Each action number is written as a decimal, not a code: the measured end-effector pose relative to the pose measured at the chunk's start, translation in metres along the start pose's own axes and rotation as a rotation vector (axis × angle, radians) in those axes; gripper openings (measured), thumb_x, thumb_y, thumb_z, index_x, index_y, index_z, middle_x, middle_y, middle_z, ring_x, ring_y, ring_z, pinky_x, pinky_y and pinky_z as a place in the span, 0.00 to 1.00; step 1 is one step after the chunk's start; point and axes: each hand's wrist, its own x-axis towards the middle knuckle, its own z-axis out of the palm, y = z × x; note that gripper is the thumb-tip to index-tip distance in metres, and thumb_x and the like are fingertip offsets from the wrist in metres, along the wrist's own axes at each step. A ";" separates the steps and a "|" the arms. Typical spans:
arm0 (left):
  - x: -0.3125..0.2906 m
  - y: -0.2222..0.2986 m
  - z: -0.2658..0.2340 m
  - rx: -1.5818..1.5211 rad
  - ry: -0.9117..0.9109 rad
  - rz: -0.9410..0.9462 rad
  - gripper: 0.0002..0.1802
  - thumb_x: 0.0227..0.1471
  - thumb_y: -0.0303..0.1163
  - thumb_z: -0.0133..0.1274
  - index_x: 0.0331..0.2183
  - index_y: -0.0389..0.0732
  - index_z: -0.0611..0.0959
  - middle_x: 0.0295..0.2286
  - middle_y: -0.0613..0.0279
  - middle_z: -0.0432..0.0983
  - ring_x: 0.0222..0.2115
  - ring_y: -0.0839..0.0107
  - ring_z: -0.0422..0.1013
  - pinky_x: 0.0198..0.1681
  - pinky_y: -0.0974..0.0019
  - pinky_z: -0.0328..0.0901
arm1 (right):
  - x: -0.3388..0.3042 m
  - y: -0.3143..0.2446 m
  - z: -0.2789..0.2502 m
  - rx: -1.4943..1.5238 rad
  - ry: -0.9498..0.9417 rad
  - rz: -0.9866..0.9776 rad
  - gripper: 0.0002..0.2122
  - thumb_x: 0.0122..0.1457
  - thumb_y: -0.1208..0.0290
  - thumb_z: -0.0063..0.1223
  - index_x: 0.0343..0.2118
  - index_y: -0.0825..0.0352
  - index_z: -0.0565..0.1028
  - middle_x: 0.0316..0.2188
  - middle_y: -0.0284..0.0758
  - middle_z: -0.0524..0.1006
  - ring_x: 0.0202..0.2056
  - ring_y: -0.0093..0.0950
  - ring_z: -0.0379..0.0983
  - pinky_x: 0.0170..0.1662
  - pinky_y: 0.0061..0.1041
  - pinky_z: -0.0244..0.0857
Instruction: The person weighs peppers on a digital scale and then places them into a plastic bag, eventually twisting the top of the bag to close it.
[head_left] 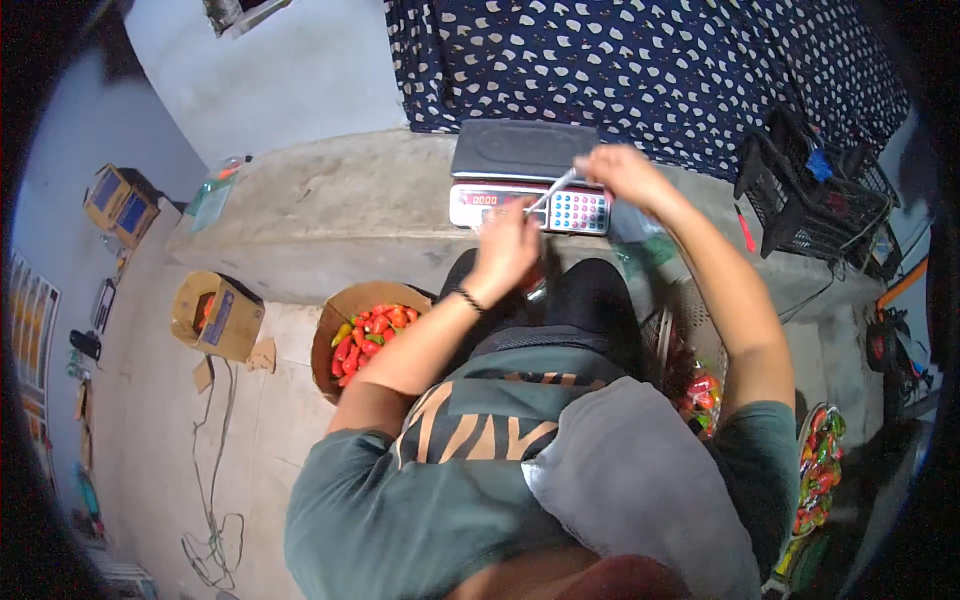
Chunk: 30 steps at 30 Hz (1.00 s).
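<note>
My left hand (507,248) and my right hand (628,178) are both closed on a pale, twisted strip (556,190), pulled taut between them. It looks like the neck of a clear plastic bag. Something red and shiny (537,278) shows just under my left hand, partly hidden by it. Both hands are above the front of a digital scale (580,212), which has a lit red display and coloured keys. Nothing lies on the scale's dark platform (520,150).
The scale stands on a concrete ledge (330,190). A cardboard box of red peppers (318,350) sits by my left arm; bagged peppers (703,392) and a net of mixed peppers (820,470) are on my right. Black crates (800,205) and a red-handled knife (746,230) lie on the right.
</note>
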 end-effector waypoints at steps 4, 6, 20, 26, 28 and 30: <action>-0.029 0.053 0.034 -0.175 -0.517 0.208 0.48 0.34 0.42 0.61 0.53 0.33 0.57 0.52 0.38 0.50 0.54 0.51 0.50 0.54 0.58 0.50 | 0.044 -0.008 0.020 -0.423 0.143 -0.079 0.20 0.52 0.51 0.44 0.24 0.68 0.75 0.25 0.45 0.75 0.29 0.41 0.72 0.35 0.36 0.64; -0.024 0.058 0.016 -0.797 -0.986 -0.027 0.36 0.40 0.34 0.56 0.50 0.34 0.61 0.44 0.41 0.65 0.47 0.57 0.61 0.51 0.62 0.55 | 0.035 -0.013 0.038 -0.450 0.083 -0.145 0.20 0.53 0.52 0.42 0.25 0.68 0.74 0.28 0.46 0.74 0.33 0.44 0.70 0.37 0.38 0.62; 0.048 -0.011 -0.030 -0.616 -1.018 0.100 0.44 0.39 0.44 0.56 0.54 0.36 0.57 0.53 0.49 0.53 0.56 0.60 0.46 0.58 0.61 0.38 | -0.029 -0.059 -0.005 -0.515 -0.214 -0.575 0.08 0.49 0.66 0.49 0.30 0.63 0.73 0.25 0.39 0.69 0.32 0.40 0.68 0.35 0.35 0.61; 0.028 -0.039 0.012 -1.093 -1.356 -0.338 0.18 0.48 0.39 0.50 0.34 0.33 0.77 0.35 0.56 0.73 0.39 0.66 0.68 0.46 0.66 0.60 | 0.020 -0.030 -0.003 -0.658 0.010 -0.348 0.11 0.51 0.59 0.45 0.30 0.59 0.75 0.29 0.38 0.74 0.34 0.38 0.71 0.37 0.35 0.64; 0.028 -0.034 0.014 -0.933 -1.025 -0.552 0.18 0.49 0.42 0.49 0.31 0.35 0.77 0.31 0.59 0.74 0.33 0.70 0.70 0.39 0.67 0.64 | 0.034 -0.025 -0.006 -0.746 0.066 -0.155 0.12 0.51 0.57 0.45 0.31 0.59 0.76 0.29 0.39 0.75 0.34 0.38 0.72 0.37 0.37 0.64; 0.034 -0.038 0.021 -0.819 -0.605 -0.674 0.21 0.50 0.46 0.48 0.29 0.35 0.76 0.25 0.63 0.74 0.25 0.75 0.69 0.29 0.69 0.65 | 0.047 -0.029 -0.001 -0.809 0.175 -0.065 0.13 0.52 0.57 0.44 0.32 0.59 0.76 0.31 0.40 0.76 0.36 0.39 0.72 0.38 0.38 0.65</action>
